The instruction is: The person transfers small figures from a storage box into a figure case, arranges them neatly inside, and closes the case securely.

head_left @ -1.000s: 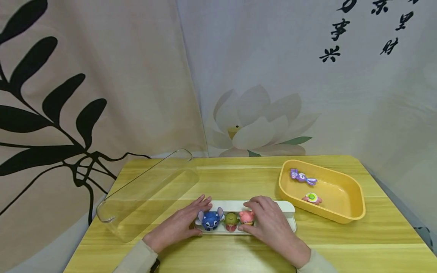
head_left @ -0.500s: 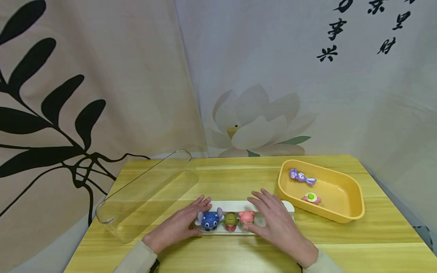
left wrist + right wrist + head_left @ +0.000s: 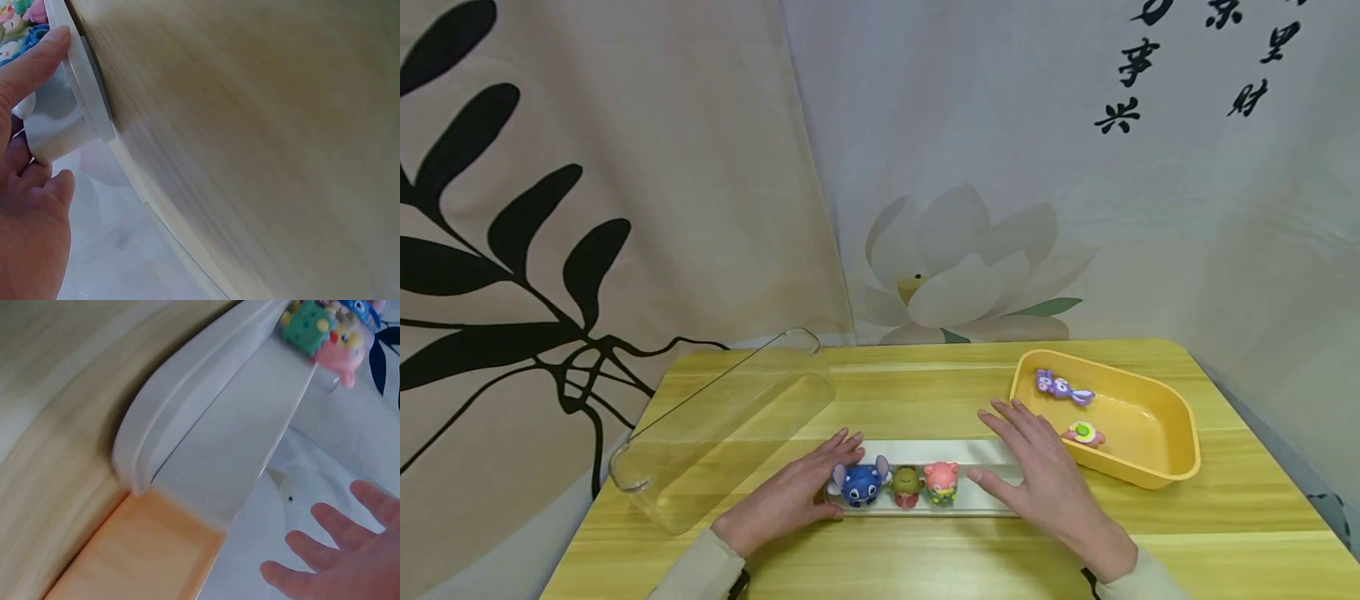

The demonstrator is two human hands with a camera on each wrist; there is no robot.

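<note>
A long white stepped display base lies on the table, with three figurines in a row on its lower step. At the left is a blue big-eared figurine, then an olive-green one, then a pink one with a green and yellow lower part. My left hand holds the base's left end, thumb at the front edge and fingers behind, as the left wrist view shows the thumb laid on the rim. My right hand hovers over the base's right part, fingers spread, holding nothing.
A yellow tray stands at the right, holding a purple figurine and a pink one with a white and green disc. A clear cover lies at the left. Behind the table hangs a printed curtain.
My right hand has let go of the pink figurine and moved right, its fingers spreading. The pink figurine stays beside the olive-green one. My left hand has kept its place.
</note>
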